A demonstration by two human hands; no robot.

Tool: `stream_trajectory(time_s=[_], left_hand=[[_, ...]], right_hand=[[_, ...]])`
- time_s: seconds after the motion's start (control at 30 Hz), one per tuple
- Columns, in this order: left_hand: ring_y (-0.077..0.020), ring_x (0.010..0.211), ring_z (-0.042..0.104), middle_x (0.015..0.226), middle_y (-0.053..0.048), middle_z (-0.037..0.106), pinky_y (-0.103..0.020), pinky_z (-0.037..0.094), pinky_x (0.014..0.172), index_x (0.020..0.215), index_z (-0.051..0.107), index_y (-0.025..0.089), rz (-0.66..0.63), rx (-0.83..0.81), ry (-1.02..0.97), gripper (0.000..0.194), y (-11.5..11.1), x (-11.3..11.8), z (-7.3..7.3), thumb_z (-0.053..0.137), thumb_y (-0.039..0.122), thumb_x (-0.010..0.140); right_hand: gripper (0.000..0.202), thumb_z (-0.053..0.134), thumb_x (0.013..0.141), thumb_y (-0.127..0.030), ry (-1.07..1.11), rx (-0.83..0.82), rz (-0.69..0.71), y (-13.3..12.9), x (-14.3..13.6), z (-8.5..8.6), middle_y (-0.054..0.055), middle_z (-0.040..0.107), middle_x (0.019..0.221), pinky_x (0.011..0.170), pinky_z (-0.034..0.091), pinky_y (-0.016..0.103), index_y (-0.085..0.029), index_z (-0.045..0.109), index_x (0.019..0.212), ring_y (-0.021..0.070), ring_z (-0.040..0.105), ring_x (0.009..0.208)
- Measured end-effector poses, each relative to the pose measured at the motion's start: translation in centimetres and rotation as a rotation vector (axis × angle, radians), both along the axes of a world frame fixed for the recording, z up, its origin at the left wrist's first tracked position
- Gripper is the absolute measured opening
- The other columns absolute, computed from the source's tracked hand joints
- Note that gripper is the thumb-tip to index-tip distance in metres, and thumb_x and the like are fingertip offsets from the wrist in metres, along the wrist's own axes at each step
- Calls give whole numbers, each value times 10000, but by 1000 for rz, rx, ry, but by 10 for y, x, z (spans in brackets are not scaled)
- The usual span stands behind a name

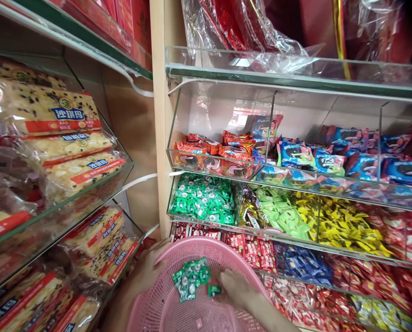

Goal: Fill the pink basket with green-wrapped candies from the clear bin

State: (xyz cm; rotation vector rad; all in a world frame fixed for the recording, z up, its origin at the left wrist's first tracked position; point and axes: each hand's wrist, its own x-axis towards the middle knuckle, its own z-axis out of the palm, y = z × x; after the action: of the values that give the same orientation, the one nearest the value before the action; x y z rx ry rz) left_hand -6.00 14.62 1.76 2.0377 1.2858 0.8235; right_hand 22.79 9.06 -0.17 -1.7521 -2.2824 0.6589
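A pink plastic basket (181,244) is at the bottom centre, with a pile of small green-wrapped candies (192,279) inside. My left hand (153,258) is on the basket's left rim, its fingers curled over the edge and blurred. Inside the basket, right of the pile, is my right hand (229,286), also blurred; a single green packet (214,290) is at its fingertips. Whether the fingers pinch that packet cannot be made out. Behind the basket, a glass shelf bin (204,198) holds many of the same green candies.
Glass-fronted shelves on the right hold red and blue cookie packs (295,154), yellow candies (340,223) and dark blue ones (304,265). Stacked wrapped cakes (67,115) fill the left shelves. A wooden post (160,115) stands between them.
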Motion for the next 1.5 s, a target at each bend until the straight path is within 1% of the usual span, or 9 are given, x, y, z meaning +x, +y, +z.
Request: stream_trajectory(time_s=[0.07, 0.2, 0.63, 0.93, 1.03, 1.1, 1.2, 1.33, 1.5], left_hand=[[-242, 1242, 476, 1331, -81, 545, -401, 331, 1088, 1242, 560, 193, 1, -4, 10, 477, -1, 0, 1, 511, 187, 768], [-232, 1250, 469, 1340, -80, 535, -390, 334, 1089, 1255, 546, 188, -13, 9, 33, 486, -1, 0, 1, 502, 185, 771], [-245, 1249, 470, 1337, -83, 536, -415, 336, 1087, 1248, 553, 190, -17, 25, 21, 485, 3, -1, -4, 515, 188, 765], [-232, 1250, 470, 1339, -74, 537, -396, 340, 1087, 1251, 549, 196, -9, 9, 37, 488, 0, 0, 0, 505, 186, 765], [-235, 1251, 469, 1334, -64, 543, -405, 329, 1093, 1243, 557, 214, 9, -8, 17, 501, 0, 0, -1, 519, 164, 746], [-237, 1245, 475, 1327, -57, 550, -407, 329, 1093, 1234, 565, 224, 10, -12, -6, 501, 1, 0, -2, 529, 158, 739], [-241, 1245, 474, 1327, -58, 550, -406, 329, 1092, 1228, 573, 224, 2, -10, -36, 486, 2, -1, -4, 546, 186, 744], [-240, 1255, 462, 1328, -50, 549, -398, 320, 1096, 1222, 578, 228, -8, -24, -70, 489, 2, -1, -5, 570, 193, 735], [-246, 1244, 474, 1335, -60, 540, -404, 331, 1086, 1224, 576, 229, 12, -28, -52, 475, 1, -1, -2, 566, 197, 750]], right_hand=[[146, 684, 622, -198, -103, -19, 47, 1, 4, -5, 60, 644, 746, 671, 424, 321, -178, 631, 757, 264, 607, 761], [271, 655, 647, -174, -185, -9, 60, 7, 1, -7, 87, 657, 853, 703, 442, 335, -163, 623, 916, 272, 605, 817], [234, 650, 664, -191, -91, -28, 48, 15, -16, -20, 34, 610, 762, 642, 447, 293, -161, 584, 886, 208, 576, 726], [485, 661, 646, -154, -68, -47, -36, 13, -24, -16, 68, 631, 817, 601, 426, 276, -132, 524, 1110, 213, 587, 734], [523, 733, 579, -170, -106, -65, -43, 14, -22, 5, 61, 640, 809, 613, 417, 285, -169, 564, 1074, 231, 591, 747], [374, 740, 571, -165, -112, -43, -9, 15, -21, 31, 38, 634, 747, 594, 396, 273, -190, 613, 922, 217, 584, 709], [95, 668, 699, -247, -62, 97, 67, 17, -25, 81, 23, 617, 708, 555, 339, 246, -195, 598, 736, 171, 552, 660], [53, 525, 820, -214, 95, 309, 80, 26, -37, 135, -8, 592, 706, 557, 313, 220, -208, 576, 828, 120, 519, 622], [143, 528, 828, -174, 132, 530, 68, 46, -58, 152, 31, 587, 926, 651, 357, 222, -211, 560, 962, 138, 539, 787]])
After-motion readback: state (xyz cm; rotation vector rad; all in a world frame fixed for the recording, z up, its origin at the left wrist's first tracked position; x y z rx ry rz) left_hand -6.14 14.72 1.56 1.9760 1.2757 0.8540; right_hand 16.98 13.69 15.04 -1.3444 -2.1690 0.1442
